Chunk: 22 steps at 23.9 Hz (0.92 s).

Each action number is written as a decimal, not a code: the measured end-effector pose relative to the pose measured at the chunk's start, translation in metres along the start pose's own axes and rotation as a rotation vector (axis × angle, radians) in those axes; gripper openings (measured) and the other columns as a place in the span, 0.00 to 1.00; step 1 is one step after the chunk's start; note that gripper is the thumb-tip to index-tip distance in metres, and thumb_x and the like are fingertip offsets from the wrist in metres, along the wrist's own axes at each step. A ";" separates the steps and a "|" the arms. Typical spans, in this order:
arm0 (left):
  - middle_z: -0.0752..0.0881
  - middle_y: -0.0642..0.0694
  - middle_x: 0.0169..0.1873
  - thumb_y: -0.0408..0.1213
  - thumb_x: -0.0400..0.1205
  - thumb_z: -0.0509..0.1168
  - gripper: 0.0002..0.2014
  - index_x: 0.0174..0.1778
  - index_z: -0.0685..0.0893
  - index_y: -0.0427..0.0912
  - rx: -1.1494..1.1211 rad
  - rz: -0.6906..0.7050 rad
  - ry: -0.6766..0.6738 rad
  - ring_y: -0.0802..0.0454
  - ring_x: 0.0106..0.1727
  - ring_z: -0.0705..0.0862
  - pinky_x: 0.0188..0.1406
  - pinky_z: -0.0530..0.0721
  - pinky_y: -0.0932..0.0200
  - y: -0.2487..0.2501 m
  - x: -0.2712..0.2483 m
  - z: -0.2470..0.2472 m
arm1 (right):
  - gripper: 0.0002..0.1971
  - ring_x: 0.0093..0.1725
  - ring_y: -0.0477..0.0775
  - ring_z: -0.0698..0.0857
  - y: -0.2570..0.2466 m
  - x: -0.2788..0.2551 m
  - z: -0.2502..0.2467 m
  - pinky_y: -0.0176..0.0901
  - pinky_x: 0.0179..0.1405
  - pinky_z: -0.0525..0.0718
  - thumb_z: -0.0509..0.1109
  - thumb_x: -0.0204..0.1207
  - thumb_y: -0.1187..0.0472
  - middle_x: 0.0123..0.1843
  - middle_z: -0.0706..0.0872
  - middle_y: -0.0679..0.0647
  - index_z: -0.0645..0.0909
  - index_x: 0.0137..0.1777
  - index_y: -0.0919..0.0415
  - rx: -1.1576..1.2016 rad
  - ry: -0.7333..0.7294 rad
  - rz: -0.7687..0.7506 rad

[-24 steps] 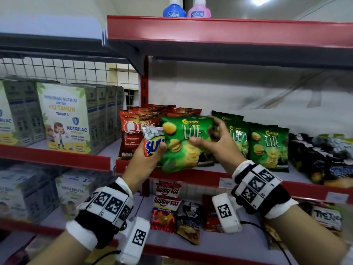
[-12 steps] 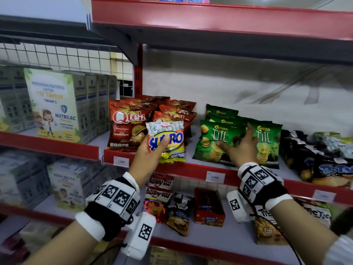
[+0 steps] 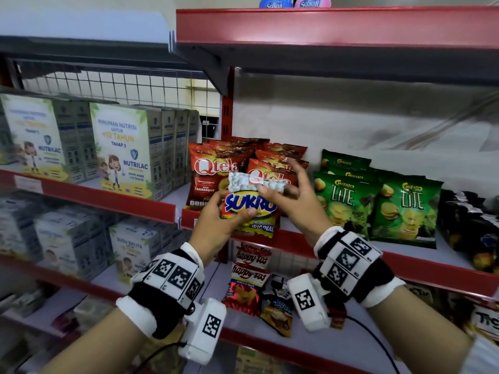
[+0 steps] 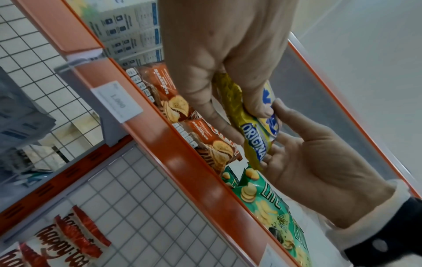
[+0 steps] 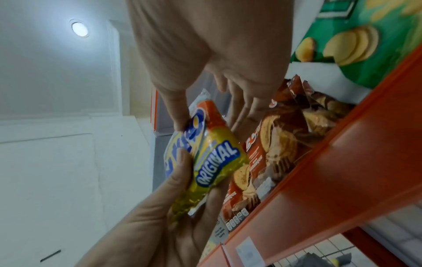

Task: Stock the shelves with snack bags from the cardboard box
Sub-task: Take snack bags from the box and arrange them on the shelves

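A yellow, red and blue Sukro snack bag (image 3: 260, 226) hangs upright in front of the red shelf edge (image 3: 297, 236), just ahead of the red Qtela bags (image 3: 210, 171). My left hand (image 3: 232, 211) grips its lower left part, thumb across the front. My right hand (image 3: 280, 190) pinches its upper right corner, thumb in front and fingers behind, index finger raised. The left wrist view shows the bag (image 4: 253, 142) edge-on between both hands. In the right wrist view my thumb presses the bag (image 5: 212, 159). Green Chitato Lite bags (image 3: 405, 206) stand to the right. No cardboard box is in view.
Nutrilac cartons (image 3: 121, 147) fill the shelf section to the left. Dark snack bags (image 3: 469, 225) stand at the far right. The shelf below holds Happy Tos bags (image 3: 251, 282) and other packets. A red upper shelf (image 3: 324, 25) overhangs the row.
My right hand let go of the green Chitato Lite bag on the shelf and moved left onto the Sukro bag. My left hand kept hold of the Sukro bag.
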State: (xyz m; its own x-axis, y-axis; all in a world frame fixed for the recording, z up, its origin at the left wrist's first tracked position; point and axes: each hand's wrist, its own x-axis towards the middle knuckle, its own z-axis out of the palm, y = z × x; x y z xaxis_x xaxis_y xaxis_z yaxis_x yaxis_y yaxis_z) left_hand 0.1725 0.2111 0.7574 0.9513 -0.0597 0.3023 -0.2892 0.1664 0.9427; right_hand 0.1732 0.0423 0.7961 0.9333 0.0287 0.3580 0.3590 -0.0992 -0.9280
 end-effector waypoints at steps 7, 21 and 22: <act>0.92 0.51 0.41 0.48 0.76 0.66 0.14 0.53 0.84 0.45 0.029 0.046 -0.036 0.57 0.42 0.90 0.33 0.88 0.63 0.014 -0.009 -0.020 | 0.15 0.42 0.50 0.89 -0.002 -0.008 0.019 0.44 0.45 0.89 0.73 0.73 0.68 0.51 0.89 0.61 0.79 0.59 0.64 0.060 -0.008 0.020; 0.86 0.47 0.47 0.39 0.79 0.67 0.14 0.59 0.77 0.56 0.033 0.137 -0.138 0.62 0.41 0.90 0.32 0.86 0.65 0.014 -0.005 0.067 | 0.19 0.49 0.56 0.90 -0.006 -0.046 -0.064 0.47 0.43 0.90 0.75 0.71 0.66 0.54 0.89 0.59 0.78 0.62 0.59 0.032 0.144 -0.002; 0.87 0.48 0.45 0.39 0.79 0.68 0.12 0.55 0.78 0.58 0.038 0.148 -0.168 0.61 0.40 0.90 0.33 0.86 0.65 0.013 -0.005 0.083 | 0.20 0.49 0.56 0.90 -0.006 -0.050 -0.080 0.48 0.45 0.90 0.75 0.71 0.66 0.54 0.89 0.59 0.78 0.62 0.60 0.016 0.168 -0.003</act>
State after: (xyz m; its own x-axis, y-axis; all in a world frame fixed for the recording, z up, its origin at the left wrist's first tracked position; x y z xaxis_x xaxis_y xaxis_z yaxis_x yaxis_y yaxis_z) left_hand 0.1554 0.1323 0.7802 0.8680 -0.2013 0.4539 -0.4309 0.1490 0.8900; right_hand 0.1237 -0.0386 0.7917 0.9182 -0.1380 0.3714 0.3628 -0.0839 -0.9281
